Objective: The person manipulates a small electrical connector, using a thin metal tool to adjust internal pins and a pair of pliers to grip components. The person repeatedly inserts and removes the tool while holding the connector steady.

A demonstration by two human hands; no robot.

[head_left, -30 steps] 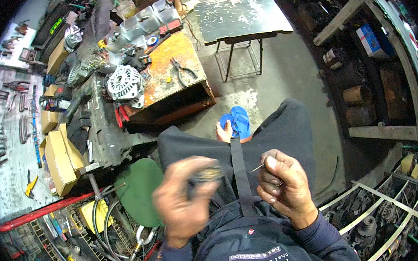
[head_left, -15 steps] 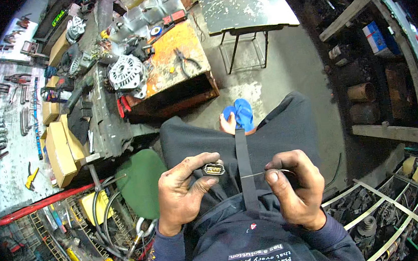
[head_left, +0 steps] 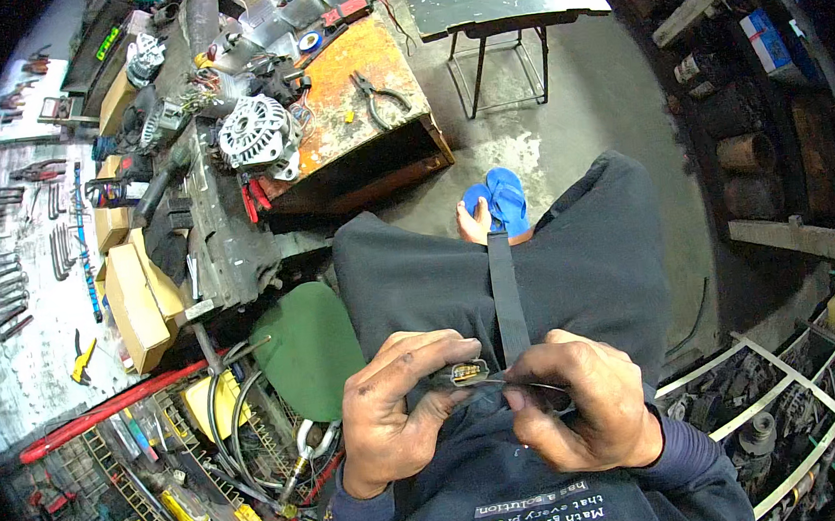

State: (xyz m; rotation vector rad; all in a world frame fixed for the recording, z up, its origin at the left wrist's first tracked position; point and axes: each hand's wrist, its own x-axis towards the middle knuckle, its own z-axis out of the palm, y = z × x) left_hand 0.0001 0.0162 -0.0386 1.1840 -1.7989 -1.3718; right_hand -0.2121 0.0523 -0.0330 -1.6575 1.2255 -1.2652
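Observation:
Between thumb and fingers, my left hand [head_left: 397,408] pinches a small dark oval connector [head_left: 468,372] with gold-coloured contacts in its open face. My right hand [head_left: 587,400] is close beside it, its thumb and forefinger pressed on a thin metal wire [head_left: 493,382]. One end of the wire reaches the connector's edge; whether it enters the connector I cannot tell. The other end shows past my right fingers. Both hands are over my lap, above the dark trousers [head_left: 419,280].
Ahead left, an orange worn cabinet [head_left: 359,65] carries pliers [head_left: 380,98] and an alternator [head_left: 255,133]. Hand tools lie on a pale board at far left. A green seat [head_left: 311,351] is by my left side. Metal racks with parts stand at right.
My right hand has moved left toward the connector, bringing the wire tip to it. The view has shifted slightly, and both hands now appear close together and a little lower.

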